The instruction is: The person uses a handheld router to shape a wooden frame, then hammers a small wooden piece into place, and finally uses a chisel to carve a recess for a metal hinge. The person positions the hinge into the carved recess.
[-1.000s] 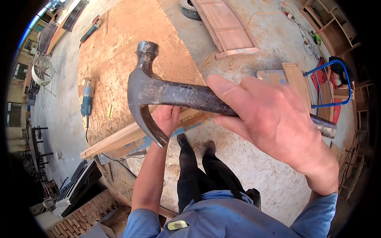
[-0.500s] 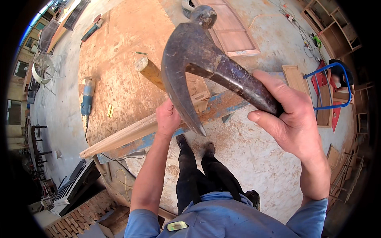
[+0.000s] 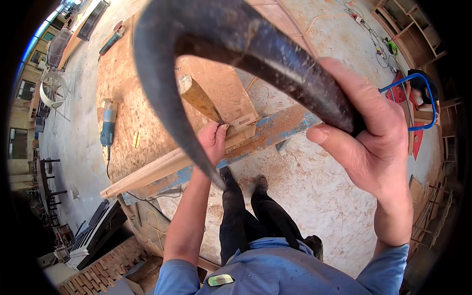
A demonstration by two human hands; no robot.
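Raised close to the camera, a dark metal claw hammer [image 3: 275, 51] is gripped by its handle in my right hand [image 3: 376, 132]. Its curved claw sweeps down across the middle of the picture, and the top of its head is cut off by the frame. My left hand [image 3: 212, 140] pinches the lower end of a chisel [image 3: 200, 101] with a worn wooden handle, tilted to the left. The chisel's tip is hidden by my fingers, beside a slot near the end of a long wooden rail [image 3: 142, 173]. That rail lies along the bench's near edge.
The rail rests on a plywood-topped bench [image 3: 130, 83] with a blue-painted edge beam [image 3: 290, 125]. A blue power tool [image 3: 107, 125], a yellow folding rule [image 3: 136, 139] and an angle grinder [image 3: 113, 39] lie on it. A blue-framed cart [image 3: 427, 81] stands at right.
The hammer has come up nearer the camera and to the left. My left hand and the chisel have shifted slightly, the chisel now showing more of its length.
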